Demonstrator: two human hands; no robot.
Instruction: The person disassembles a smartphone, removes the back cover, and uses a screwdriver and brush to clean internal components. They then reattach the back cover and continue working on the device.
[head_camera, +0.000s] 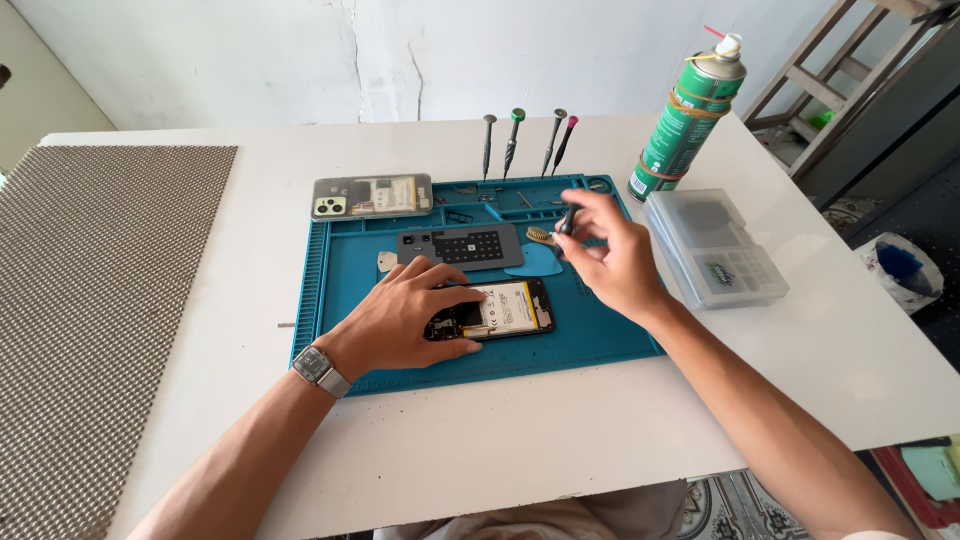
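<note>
Nearest to me, my left hand (405, 320) lies flat on the blue work mat (345, 270), fingers spread, and it presses on the near end of the opened phone (500, 310). The wrist carries a silver watch (320, 370). The phone lies face down without its back, near the front middle of the mat; I see a pale battery with a yellow edge and a dark board part close to my thumb.

A little farther, my right hand (615, 260) hovers over the right part of the mat. Its grip is pressed together on a small dark screwdriver (567, 218), pinched between thumb and fingers, with the tool pointing up and away.

Behind the phone lie a grey back cover (460, 246) with a dark square grid, a blue pick (535, 262) and a small brush (540, 236). At the far left corner of the mat rests a second phone (372, 196), grey, with a pale label across its back and a camera block at the left.

On the right, on the white table (500, 440), stands a clear plastic box (715, 248) with small compartments. Beyond it a tall green spray can (688, 115) with white label bands stands upright.

At the far edge of the mat four screwdrivers (525, 140) stand upright. At the left lies a grey mesh mat (90, 310).
</note>
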